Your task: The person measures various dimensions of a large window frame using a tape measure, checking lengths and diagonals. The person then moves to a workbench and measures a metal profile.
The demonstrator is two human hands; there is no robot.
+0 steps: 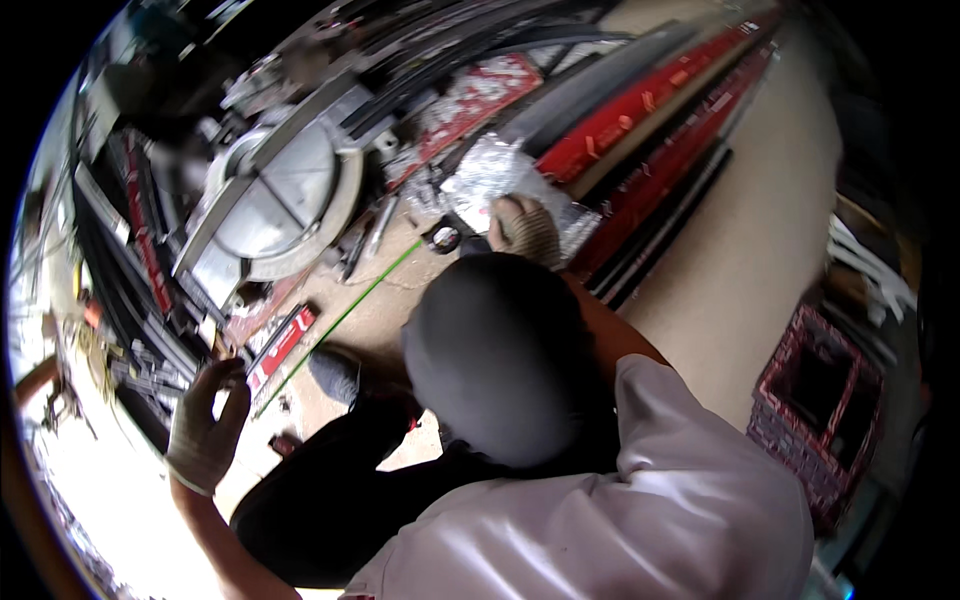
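Observation:
My right hand (pixel 525 228), in a knitted glove, reaches past my bent dark knee (pixel 500 360). Its curled fingers grip the edge of crumpled silvery plastic wrap (pixel 490 175). Close to its left lies a black tape measure (pixel 441 237), whose thin green tape (pixel 345 318) runs out over the floor to the lower left. In a pale glove, my left hand (pixel 210 420) is raised, thumb and forefinger bent together into a ring. Whatever is between those fingertips is too small or blurred to name. Beside it lies a red and white wrapped bar (pixel 282 346).
A round metal machine base (pixel 275 200), like a mitre saw's, stands at upper left. Long red-wrapped profiles (pixel 620 130) stretch to the upper right. Dark strips (pixel 100 270) are piled at left. At right stands a reddish patterned crate (pixel 815 400). My grey shoe (pixel 335 374) is beside the tape.

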